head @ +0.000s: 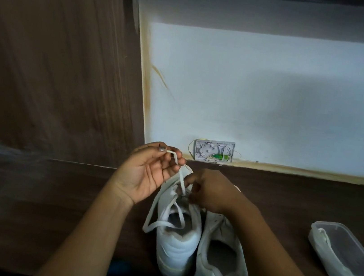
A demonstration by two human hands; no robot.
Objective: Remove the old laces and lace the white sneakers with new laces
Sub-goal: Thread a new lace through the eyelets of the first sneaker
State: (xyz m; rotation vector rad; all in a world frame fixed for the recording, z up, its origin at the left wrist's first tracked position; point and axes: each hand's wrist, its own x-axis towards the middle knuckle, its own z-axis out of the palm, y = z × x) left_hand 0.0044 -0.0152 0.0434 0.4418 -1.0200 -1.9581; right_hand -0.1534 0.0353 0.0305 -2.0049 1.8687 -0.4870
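Nearest, two forearms cross the bench (25, 197). Left hand (147, 173) fingers (168, 167) pinch the lace (181, 181) tip. The lace slants down to the eyelets of the sneaker (173, 250), where right hand (210, 194) fingers curl, grip unclear.

The left hand (147, 173) pinches a lace (178, 177) up from the left sneaker (178, 243). The right hand (209, 192) grips its eyelets. A clear tub (345, 254) sits on the bench (24, 208).

Desk (25, 197) left seemingly open; container (323, 258) blocks right.
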